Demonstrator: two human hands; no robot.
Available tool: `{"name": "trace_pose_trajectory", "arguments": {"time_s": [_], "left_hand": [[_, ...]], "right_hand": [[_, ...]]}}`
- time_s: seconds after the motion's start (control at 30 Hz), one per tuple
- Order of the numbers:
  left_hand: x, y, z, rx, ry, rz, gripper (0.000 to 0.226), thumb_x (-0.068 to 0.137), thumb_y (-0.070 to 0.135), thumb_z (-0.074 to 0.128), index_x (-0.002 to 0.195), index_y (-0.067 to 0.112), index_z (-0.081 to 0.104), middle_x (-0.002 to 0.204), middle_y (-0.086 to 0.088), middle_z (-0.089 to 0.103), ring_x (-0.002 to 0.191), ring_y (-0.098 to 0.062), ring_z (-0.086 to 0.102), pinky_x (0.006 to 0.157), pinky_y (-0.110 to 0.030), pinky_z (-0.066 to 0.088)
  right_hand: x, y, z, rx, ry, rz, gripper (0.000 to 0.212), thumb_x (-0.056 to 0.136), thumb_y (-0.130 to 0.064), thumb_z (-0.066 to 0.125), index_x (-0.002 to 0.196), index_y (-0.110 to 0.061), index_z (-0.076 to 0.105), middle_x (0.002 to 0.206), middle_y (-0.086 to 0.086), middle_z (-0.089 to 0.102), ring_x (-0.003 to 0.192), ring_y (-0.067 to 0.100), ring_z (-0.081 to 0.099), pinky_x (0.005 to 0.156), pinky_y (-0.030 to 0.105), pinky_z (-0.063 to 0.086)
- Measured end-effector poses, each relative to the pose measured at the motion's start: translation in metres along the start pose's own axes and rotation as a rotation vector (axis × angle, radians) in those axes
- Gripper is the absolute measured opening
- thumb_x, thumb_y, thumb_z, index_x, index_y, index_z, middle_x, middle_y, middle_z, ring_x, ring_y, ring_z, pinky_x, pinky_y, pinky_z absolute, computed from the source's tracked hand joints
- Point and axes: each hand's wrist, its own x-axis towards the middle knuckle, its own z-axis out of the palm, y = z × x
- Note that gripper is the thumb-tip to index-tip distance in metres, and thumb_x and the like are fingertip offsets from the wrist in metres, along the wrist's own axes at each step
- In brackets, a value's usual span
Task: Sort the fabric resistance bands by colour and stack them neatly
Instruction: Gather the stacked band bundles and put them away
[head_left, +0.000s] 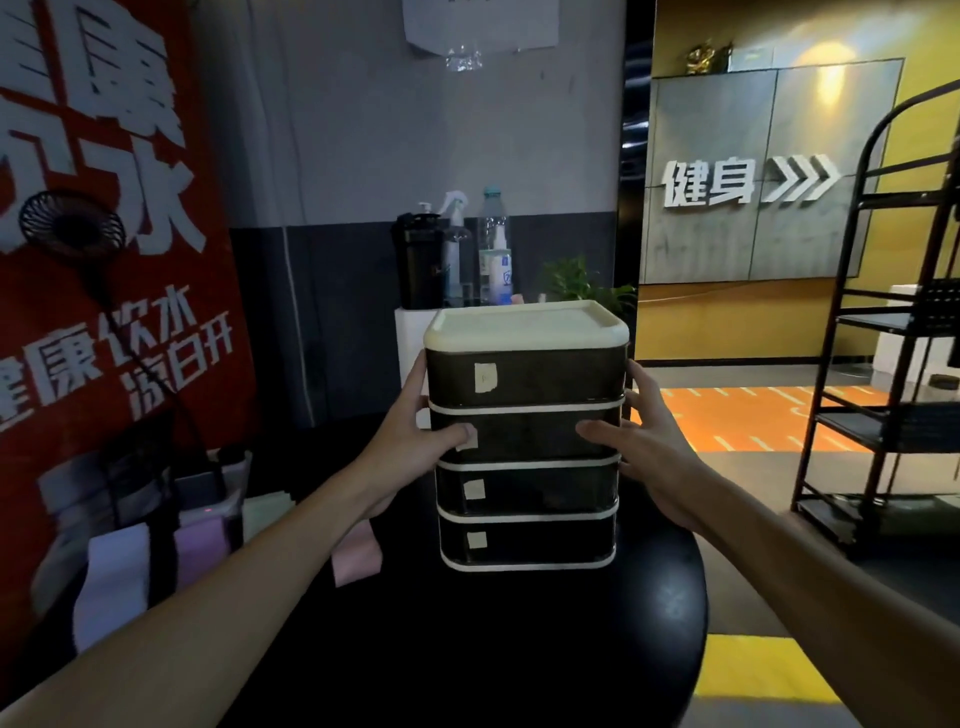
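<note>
— In the middle of the black table (519, 649) we see a dark drawer unit (524, 379) of four tiers with a cream lid. What lies in the drawers we cannot make out.

— And our hands?

— Both clasp it. The left hand (415, 441) has its thumb across the front of the second drawer, over a paper label; its fingers go round the left side, out of sight. The right hand (644, 452) sets its thumb on the same drawer's front, with its fingers pressed up the right side.

— Where are the bands?

— A pink band (356, 556) lies at the table's left edge, its upper end hidden behind our left forearm. Beyond that edge, off the table, a white band (111, 582) and a lilac band (200, 545) hang from something dark that we cannot identify.

— The labels?

— Too small to read.
</note>
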Motion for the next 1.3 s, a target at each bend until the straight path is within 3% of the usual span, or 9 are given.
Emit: {"name": "trace_pose_trajectory", "arguments": {"time_s": [0.17, 0.27, 0.4, 0.5, 0.7, 0.8, 0.97, 1.1, 1.3], "left_hand": [[0.004, -0.006, -0.010, 0.057, -0.033, -0.034, 0.092, 0.088, 0.023, 0.073, 0.147, 0.063, 0.014, 0.137, 0.010, 0.054, 0.128, -0.009, 0.050, 0.097, -0.034, 0.050], [0.001, -0.006, -0.028, 0.160, -0.033, -0.076, 0.080, 0.090, 0.032, 0.071, 0.150, 0.053, 0.022, 0.137, 0.003, 0.054, 0.121, -0.010, 0.055, 0.088, -0.027, 0.048], [-0.015, -0.009, -0.058, 0.287, 0.025, -0.116, 0.055, 0.095, 0.026, 0.065, 0.145, 0.031, 0.042, 0.125, 0.000, 0.062, 0.109, -0.006, 0.059, 0.084, -0.021, 0.046], [-0.034, -0.009, -0.081, 0.331, 0.076, -0.136, 0.035, 0.097, 0.021, 0.062, 0.131, 0.020, 0.056, 0.117, 0.000, 0.065, 0.103, -0.006, 0.060, 0.086, -0.022, 0.049], [-0.066, -0.019, -0.133, 0.428, 0.107, -0.188, 0.016, 0.101, 0.013, 0.056, 0.115, 0.016, 0.063, 0.109, -0.002, 0.065, 0.070, 0.001, 0.060, 0.059, -0.012, 0.045], [-0.086, -0.026, -0.165, 0.461, 0.113, -0.219, 0.015, 0.100, 0.009, 0.057, 0.111, 0.017, 0.064, 0.111, -0.006, 0.066, 0.084, -0.009, 0.065, 0.077, -0.026, 0.052], [-0.121, -0.050, -0.208, 0.630, 0.184, -0.170, 0.018, 0.097, 0.004, 0.060, 0.100, 0.019, 0.069, 0.104, -0.007, 0.069, 0.096, -0.024, 0.065, 0.090, -0.041, 0.052], [-0.140, -0.079, -0.230, 0.757, 0.249, -0.159, 0.019, 0.099, 0.009, 0.057, 0.112, 0.010, 0.070, 0.109, 0.002, 0.067, 0.102, -0.011, 0.060, 0.088, -0.022, 0.044], [-0.154, -0.136, -0.250, 0.919, 0.234, -0.192, 0.033, 0.092, 0.039, 0.042, 0.087, 0.019, 0.068, 0.098, 0.005, 0.066, 0.090, -0.013, 0.061, 0.080, -0.044, 0.052]], "right_hand": [[0.002, 0.010, 0.000, -0.103, -0.004, -0.049, 0.095, 0.078, -0.002, 0.075, 0.148, -0.040, 0.024, 0.135, -0.009, 0.046, 0.122, 0.016, 0.052, 0.093, 0.037, 0.051], [-0.001, 0.015, 0.002, -0.343, 0.129, -0.094, 0.097, 0.066, -0.024, 0.081, 0.143, -0.043, 0.026, 0.140, -0.004, 0.033, 0.133, 0.023, 0.035, 0.107, 0.050, 0.039], [-0.015, 0.019, 0.018, -0.479, 0.194, -0.227, 0.081, 0.074, -0.015, 0.079, 0.139, -0.031, 0.033, 0.132, -0.003, 0.027, 0.128, 0.025, 0.035, 0.109, 0.049, 0.038], [-0.030, 0.018, 0.040, -0.480, 0.081, -0.245, 0.075, 0.076, -0.014, 0.079, 0.135, -0.030, 0.035, 0.129, 0.000, 0.030, 0.117, 0.018, 0.040, 0.107, 0.043, 0.041], [-0.046, 0.025, 0.104, -0.463, -0.133, -0.256, 0.072, 0.078, -0.014, 0.078, 0.135, -0.028, 0.036, 0.120, -0.002, 0.035, 0.098, 0.001, 0.042, 0.087, 0.018, 0.039], [-0.046, 0.033, 0.140, -0.448, -0.219, -0.274, 0.071, 0.079, -0.014, 0.078, 0.136, -0.027, 0.037, 0.118, -0.004, 0.039, 0.096, -0.003, 0.044, 0.073, 0.008, 0.039], [-0.043, 0.050, 0.206, -0.413, -0.335, -0.282, 0.066, 0.079, -0.010, 0.075, 0.133, -0.026, 0.041, 0.117, 0.000, 0.044, 0.096, 0.002, 0.046, 0.072, 0.006, 0.037], [-0.035, 0.060, 0.255, -0.399, -0.452, -0.268, 0.058, 0.080, -0.009, 0.072, 0.129, -0.022, 0.045, 0.112, 0.003, 0.049, 0.099, 0.013, 0.050, 0.077, 0.011, 0.038], [-0.001, 0.069, 0.322, -0.613, -0.744, -0.306, 0.044, 0.085, -0.013, 0.069, 0.126, -0.012, 0.053, 0.115, 0.005, 0.057, 0.106, 0.015, 0.055, 0.089, 0.019, 0.046]]}}
